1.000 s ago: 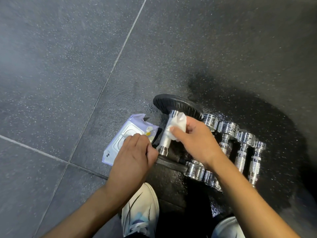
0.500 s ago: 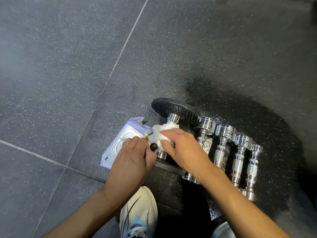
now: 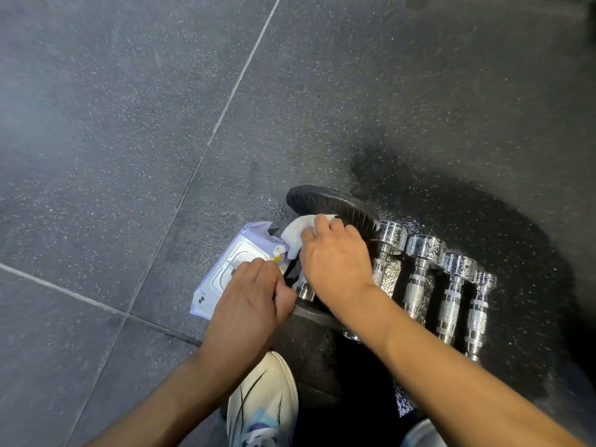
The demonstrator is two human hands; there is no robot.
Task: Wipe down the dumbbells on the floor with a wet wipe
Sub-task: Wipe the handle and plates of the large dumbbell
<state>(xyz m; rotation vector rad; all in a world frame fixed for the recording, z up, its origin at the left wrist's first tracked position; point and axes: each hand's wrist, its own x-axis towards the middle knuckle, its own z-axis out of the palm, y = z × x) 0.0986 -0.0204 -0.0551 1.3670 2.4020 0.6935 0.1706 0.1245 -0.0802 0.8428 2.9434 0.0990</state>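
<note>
On dark speckled rubber floor [image 3: 129, 124], keep right hand [image 3: 335, 262] clamping crumpled white wet wipe [image 3: 298, 230] around black-plated chrome dumbbell [image 3: 332, 204], left hand [image 3: 254, 295] curled, steadying its near end.

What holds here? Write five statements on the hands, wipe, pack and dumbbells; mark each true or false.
1. The right hand holds the white wipe. True.
2. The wipe pack lies right of the chrome dumbbells. False: it lies left.
3. Four chrome dumbbells lie side by side. True.
4. The left hand is raised clear of everything. False: it rests at the pack.
5. The big dumbbell has a black plate. True.
</note>
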